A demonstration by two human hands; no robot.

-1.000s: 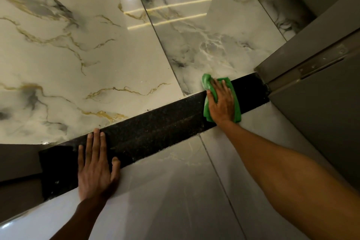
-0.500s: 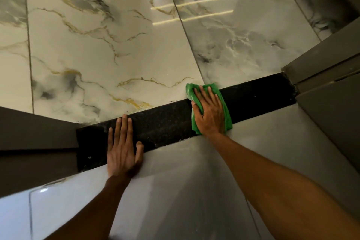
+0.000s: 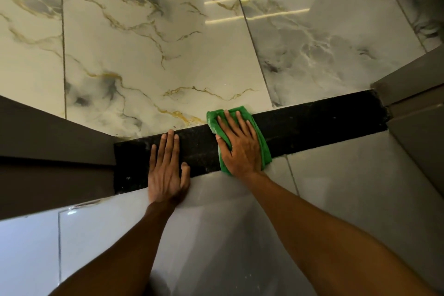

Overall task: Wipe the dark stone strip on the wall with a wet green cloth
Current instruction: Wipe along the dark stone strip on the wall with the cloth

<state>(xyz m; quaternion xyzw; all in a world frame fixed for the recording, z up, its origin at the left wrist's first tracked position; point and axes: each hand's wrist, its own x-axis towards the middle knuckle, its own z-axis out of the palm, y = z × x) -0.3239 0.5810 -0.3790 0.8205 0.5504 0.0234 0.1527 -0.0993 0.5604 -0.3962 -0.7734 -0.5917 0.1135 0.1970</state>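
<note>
Green cloth (image 3: pixel 260 144) sits mid-frame on the dark stone strip (image 3: pixel 312 120), w/ the right hand (image 3: pixel 240 145) pressed flat on it, fingers spread, not gripping. Left hand (image 3: pixel 167 170) lies flat & open just beside, lower left, half on the strip, half on the grey tile (image 3: pixel 348 187), holding nothing. Marble wall (image 3: pixel 144 55) fills the top.

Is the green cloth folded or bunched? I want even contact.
Folded flat. The green cloth lies as a pad under the open right hand on the dark stone strip, with layered edges at its upper left.
</note>
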